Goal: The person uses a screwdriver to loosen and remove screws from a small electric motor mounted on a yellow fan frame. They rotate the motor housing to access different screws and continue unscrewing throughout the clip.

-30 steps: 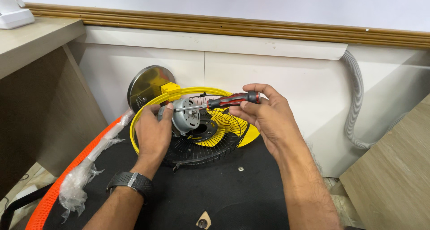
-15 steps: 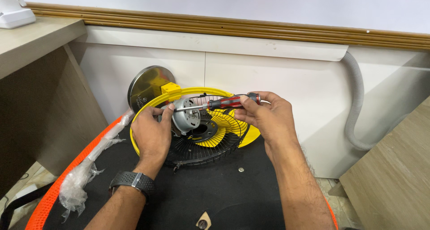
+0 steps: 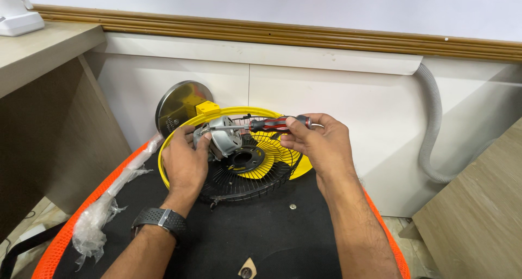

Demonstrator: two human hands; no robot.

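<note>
Item: small silver fan motor (image 3: 222, 139), sitting at the hub of a yellow-rimmed fan guard (image 3: 255, 165) with black wire grille, which is lying tilted on a black round surface (image 3: 261, 230) with an orange rim.

Left hand (image 3: 185, 159): closing around the motor's left side, fingers curling over its casing and steadying it.

Right hand (image 3: 321, 143): gripping the red-and-black handle of a screwdriver (image 3: 255, 126), fingers wrapped shut on it.

Key relation: the screwdriver's long axis is running nearly level, right to left, its shaft pointing from the right hand toward the top of the motor; the tip is meeting the motor just beside the left fingertips (image 3: 202, 131). Exact contact point is too small to tell. The left hand is the nearer to the motor.

Room: the white wall panel (image 3: 326, 94) is standing close behind; a round metal base (image 3: 176, 105) is leaning just behind the guard's left edge. Open space is lying to the right of the right hand and toward the viewer. A wrap of clear plastic (image 3: 109, 203) is trailing along the orange rim at left, well apart from the hands.
</note>
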